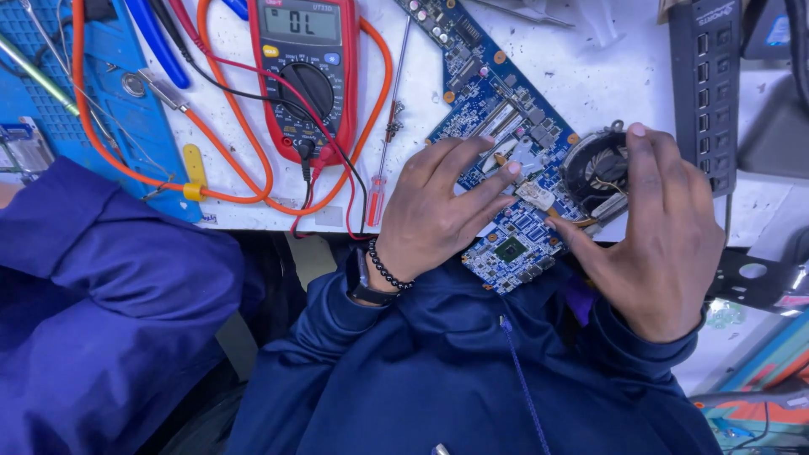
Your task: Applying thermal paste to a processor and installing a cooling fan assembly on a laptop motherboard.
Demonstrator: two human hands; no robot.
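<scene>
Blue laminate, densely populated with small components, forms the circuit board [514, 168], which lies diagonally on the white bench [607, 76] with its near corner projecting over the bench edge toward the person. The left hand [442, 211] is laid on the middle of the board with fingers spread and extended, released rather than clenched; nothing is gripped by it. The right hand [661, 232] is likewise held open, its thumb touching the board edge and its index finger raised beside the black cooling fan [597, 173] attached at the board's right side.

Hazards judged from this arrangement:

- The overhanging corner is unsupported. Downward pressure from either hand could tip or flex the board, and solder joints could be cracked.
- Bare fingers rest directly on components; static discharge or skin residue could damage them.
- The fan's thin leads could be snagged by the right hand.
- The red screwdriver [381, 181] and the red multimeter [305, 76], with its red and black leads [324, 168], lie just beside the left hand and could be knocked off the bench by a sideways movement.
</scene>
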